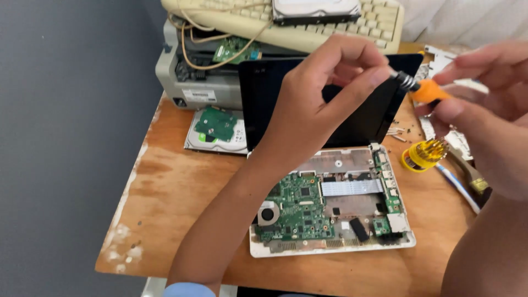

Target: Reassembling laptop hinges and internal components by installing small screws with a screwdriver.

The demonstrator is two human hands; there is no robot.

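A worn wooden table (165, 220) carries the work, its right edge cut off by the frame. At its back edge an old grey printer (192, 82) sits under a beige keyboard (330, 30) – both cropped at the top – with a hard drive (316, 10) lying on the keys. Near the front edge lies an opened small laptop (330, 214), its green circuit board bare and its dark screen partly hidden behind the left hand (324, 93). A second hard drive (215, 131) lies board-up beside the screen. A round yellow bit holder (423, 155) stands toward the right edge. Above the laptop, the left hand's thumb and forefinger pinch the metal collar of an orange screwdriver (426, 91), while the blurred right hand (484, 99) grips its handle – the tip is hidden between the fingers.
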